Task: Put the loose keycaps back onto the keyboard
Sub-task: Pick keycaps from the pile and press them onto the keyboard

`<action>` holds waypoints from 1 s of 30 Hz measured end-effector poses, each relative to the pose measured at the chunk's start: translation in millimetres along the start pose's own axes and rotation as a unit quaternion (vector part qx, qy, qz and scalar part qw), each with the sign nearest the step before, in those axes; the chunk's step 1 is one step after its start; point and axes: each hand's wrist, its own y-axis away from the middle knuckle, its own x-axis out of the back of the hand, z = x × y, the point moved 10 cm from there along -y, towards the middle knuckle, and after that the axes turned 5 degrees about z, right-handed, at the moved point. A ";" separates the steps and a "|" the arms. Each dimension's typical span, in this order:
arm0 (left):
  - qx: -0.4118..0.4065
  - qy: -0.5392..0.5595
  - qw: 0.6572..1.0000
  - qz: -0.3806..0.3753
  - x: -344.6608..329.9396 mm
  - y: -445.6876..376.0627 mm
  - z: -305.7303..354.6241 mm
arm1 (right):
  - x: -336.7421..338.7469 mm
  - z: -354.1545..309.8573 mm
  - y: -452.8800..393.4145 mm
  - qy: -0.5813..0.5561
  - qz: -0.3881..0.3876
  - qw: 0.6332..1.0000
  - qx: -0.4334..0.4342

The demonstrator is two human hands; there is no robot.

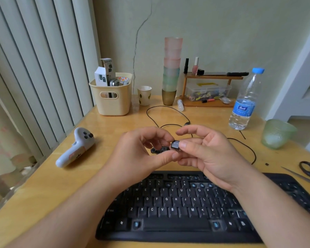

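A black keyboard (pixel 177 206) lies at the desk's near edge, with several bare blue key stems showing in its number row and bottom row. Above its far edge both hands meet. My right hand (pixel 209 156) pinches a black keycap (pixel 175 145) between thumb and fingers. My left hand (pixel 140 153) touches the same keycap from the left and below with thumb and curled fingers. A small heap of loose black keycaps (pixel 158 150) lies on the desk behind the hands, partly hidden by my left fingers.
A white handheld controller (pixel 75 147) lies at the left. A cream basket (pixel 113 97), paper cup (pixel 144 94), stacked cups (pixel 171 72) and small shelf (pixel 209 90) line the back. A water bottle (pixel 244 102), green glass bowl (pixel 276 133), scissors (pixel 308 170) and black cable (pixel 168 111) are at the right.
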 end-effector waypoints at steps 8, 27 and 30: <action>-0.025 -0.031 0.999 0.010 2.0 -1.7 2.0 | -3.2 4.1 0.7 0.020 -0.011 1.000 -0.009; -0.017 0.050 0.998 -0.044 -10.8 -0.1 5.5 | -7.7 6.1 1.5 0.033 -0.047 0.998 0.002; -0.014 0.043 0.998 -0.046 -11.9 0.4 4.3 | -0.2 5.8 -2.2 0.039 -0.024 0.999 0.004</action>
